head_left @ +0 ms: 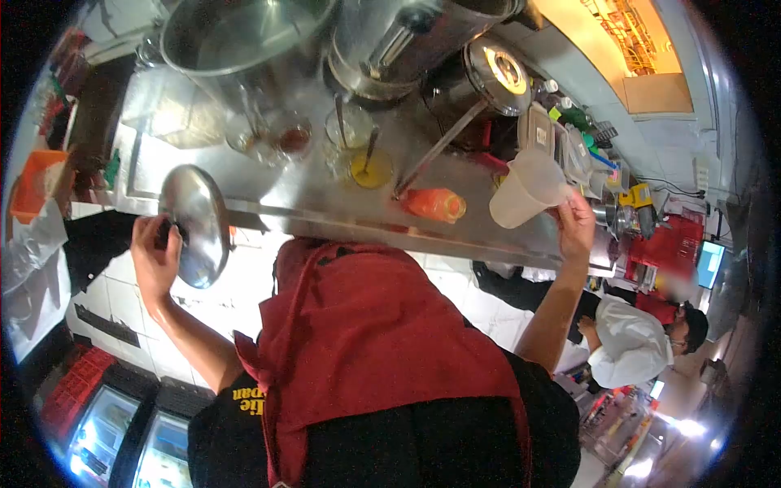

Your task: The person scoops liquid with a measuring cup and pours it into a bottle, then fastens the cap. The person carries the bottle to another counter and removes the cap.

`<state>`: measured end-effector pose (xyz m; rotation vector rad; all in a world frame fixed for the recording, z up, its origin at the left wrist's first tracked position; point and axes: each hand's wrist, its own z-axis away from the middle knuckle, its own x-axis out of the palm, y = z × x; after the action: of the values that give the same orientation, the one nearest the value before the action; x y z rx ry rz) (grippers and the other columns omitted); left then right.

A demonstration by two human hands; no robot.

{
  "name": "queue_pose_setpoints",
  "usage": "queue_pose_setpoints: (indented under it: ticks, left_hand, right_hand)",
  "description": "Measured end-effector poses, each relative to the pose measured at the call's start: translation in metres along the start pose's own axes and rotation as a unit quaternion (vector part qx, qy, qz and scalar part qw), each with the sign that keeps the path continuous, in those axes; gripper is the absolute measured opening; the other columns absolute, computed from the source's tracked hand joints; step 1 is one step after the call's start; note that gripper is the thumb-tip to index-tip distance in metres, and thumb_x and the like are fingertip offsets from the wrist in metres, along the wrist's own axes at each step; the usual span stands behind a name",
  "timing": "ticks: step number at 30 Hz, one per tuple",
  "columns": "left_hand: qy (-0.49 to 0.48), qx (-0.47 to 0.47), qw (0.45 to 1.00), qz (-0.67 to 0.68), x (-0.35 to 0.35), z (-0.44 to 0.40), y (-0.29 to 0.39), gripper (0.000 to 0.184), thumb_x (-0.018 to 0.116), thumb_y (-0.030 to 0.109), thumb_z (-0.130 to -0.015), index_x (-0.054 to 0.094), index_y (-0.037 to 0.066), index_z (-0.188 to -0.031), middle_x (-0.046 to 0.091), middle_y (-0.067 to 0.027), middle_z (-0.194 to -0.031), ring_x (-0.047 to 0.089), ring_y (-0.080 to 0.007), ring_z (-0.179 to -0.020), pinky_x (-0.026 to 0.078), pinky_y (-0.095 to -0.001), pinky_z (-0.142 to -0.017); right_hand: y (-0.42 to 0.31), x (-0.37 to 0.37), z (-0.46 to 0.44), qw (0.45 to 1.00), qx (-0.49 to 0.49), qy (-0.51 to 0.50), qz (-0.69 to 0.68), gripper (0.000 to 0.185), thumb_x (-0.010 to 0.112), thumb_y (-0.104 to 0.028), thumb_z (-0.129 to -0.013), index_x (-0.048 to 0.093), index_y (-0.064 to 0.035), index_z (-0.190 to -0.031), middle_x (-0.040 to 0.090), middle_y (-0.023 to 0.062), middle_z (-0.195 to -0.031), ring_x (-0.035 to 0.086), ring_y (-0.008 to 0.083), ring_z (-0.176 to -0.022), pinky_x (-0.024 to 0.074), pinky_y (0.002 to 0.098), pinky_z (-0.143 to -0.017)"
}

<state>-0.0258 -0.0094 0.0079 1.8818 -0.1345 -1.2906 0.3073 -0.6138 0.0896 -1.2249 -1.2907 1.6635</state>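
On the left, my left hand (155,252) grips a round metal pot lid (203,224) by its dark knob, holding it on edge beside the steel counter (268,183). My right hand (577,221) is closed on a translucent plastic jug (523,193), which is tilted above the right part of the counter. A bottle with orange-red contents (435,204) lies just left of the jug. Small containers stand between my hands, one with yellow contents (371,168) and a spoon, another with reddish-brown contents (293,141).
A large open metal pot (244,41) and a tall steel vessel (382,49) stand at the back of the counter. Plastic containers (537,130) sit beyond the jug. To the right is another person in a white top (630,342). An orange bin (39,185) is far left.
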Motion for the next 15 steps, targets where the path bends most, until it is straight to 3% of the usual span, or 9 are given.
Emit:
queue_pose_setpoints:
  ticks: [3, 5, 7, 8, 10, 11, 13, 15]
  left_hand:
    - [0.032, -0.005, 0.999, 0.002, -0.004, -0.002, 0.008, 0.023, 0.066, 0.003, -0.085, 0.064, -0.007, -0.106, 0.055, -0.0101, -0.095, 0.056, -0.0172, -0.082, 0.047, -0.0262, -0.070]
    - [0.049, 0.036, 0.998, -0.020, -0.009, -0.004, 0.024, 0.023, 0.065, 0.004, -0.086, 0.065, -0.006, -0.106, 0.054, -0.0076, -0.094, 0.053, -0.0115, -0.071, 0.044, -0.0228, -0.060]
    - [0.047, 0.017, 0.999, 0.005, -0.011, -0.003, 0.032, 0.023, 0.064, 0.005, -0.086, 0.064, -0.006, -0.106, 0.054, -0.0076, -0.094, 0.052, -0.0111, -0.070, 0.042, -0.0224, -0.058]
    - [0.055, 0.021, 0.998, 0.013, -0.010, -0.002, 0.037, 0.022, 0.064, 0.004, -0.086, 0.065, -0.006, -0.106, 0.055, -0.0078, -0.096, 0.052, -0.0105, -0.070, 0.042, -0.0221, -0.058]
    - [0.063, 0.069, 0.995, 0.024, -0.005, 0.001, 0.035, 0.024, 0.065, 0.007, -0.085, 0.065, -0.006, -0.106, 0.055, -0.0077, -0.097, 0.052, -0.0104, -0.069, 0.042, -0.0227, -0.057]
    - [0.070, 0.095, 0.992, 0.033, -0.002, 0.000, 0.039, 0.024, 0.066, 0.008, -0.085, 0.065, -0.005, -0.106, 0.055, -0.0076, -0.097, 0.052, -0.0104, -0.068, 0.043, -0.0228, -0.057]
    - [0.049, 0.047, 0.996, 0.054, -0.002, -0.001, 0.055, 0.025, 0.067, 0.009, -0.085, 0.065, -0.005, -0.106, 0.055, -0.0073, -0.097, 0.053, -0.0104, -0.069, 0.043, -0.0227, -0.057]
    - [0.029, 0.076, 0.996, 0.025, -0.003, -0.009, 0.081, 0.024, 0.066, 0.008, -0.086, 0.064, -0.004, -0.107, 0.056, -0.0076, -0.098, 0.054, -0.0104, -0.069, 0.045, -0.0227, -0.058]
  right_hand:
    - [-0.019, 0.015, -0.018, 0.999, -0.033, 0.014, 0.020, 0.023, 0.057, -0.009, -0.098, 0.061, 0.0010, -0.119, 0.068, 0.0068, -0.110, 0.065, 0.0154, -0.098, 0.0538, 0.0308, -0.088]
    - [-0.014, 0.021, -0.027, 0.998, -0.034, 0.039, 0.040, 0.019, 0.055, -0.007, -0.099, 0.062, 0.0007, -0.115, 0.068, 0.0050, -0.106, 0.066, 0.0146, -0.096, 0.0536, 0.0299, -0.087]
    - [0.011, 0.021, -0.033, 0.987, -0.004, 0.039, 0.153, 0.014, 0.057, -0.009, -0.098, 0.063, 0.0013, -0.104, 0.070, 0.0044, -0.096, 0.066, 0.0123, -0.089, 0.0531, 0.0276, -0.079]
    - [0.023, 0.024, -0.032, 0.988, -0.008, 0.049, 0.147, 0.014, 0.057, -0.009, -0.098, 0.063, 0.0013, -0.104, 0.070, 0.0044, -0.096, 0.066, 0.0123, -0.089, 0.0531, 0.0276, -0.079]
    - [0.053, 0.032, -0.028, 0.946, 0.030, 0.100, 0.308, 0.013, 0.060, -0.011, -0.096, 0.063, 0.0010, -0.097, 0.070, 0.0052, -0.087, 0.066, 0.0113, -0.081, 0.0521, 0.0271, -0.070]
    - [0.078, 0.033, -0.028, 0.948, 0.023, 0.112, 0.295, 0.013, 0.060, -0.011, -0.096, 0.063, 0.0010, -0.097, 0.070, 0.0052, -0.087, 0.066, 0.0113, -0.081, 0.0521, 0.0271, -0.070]
    - [0.141, 0.045, -0.026, 0.977, 0.050, 0.166, 0.122, 0.015, 0.062, -0.014, -0.094, 0.062, 0.0007, -0.090, 0.067, 0.0062, -0.077, 0.066, 0.0121, -0.075, 0.0518, 0.0282, -0.066]
    - [0.195, 0.063, -0.023, 0.974, 0.026, 0.208, 0.084, 0.016, 0.061, -0.015, -0.095, 0.061, 0.0004, -0.091, 0.067, 0.0062, -0.078, 0.066, 0.0124, -0.074, 0.0517, 0.0281, -0.065]
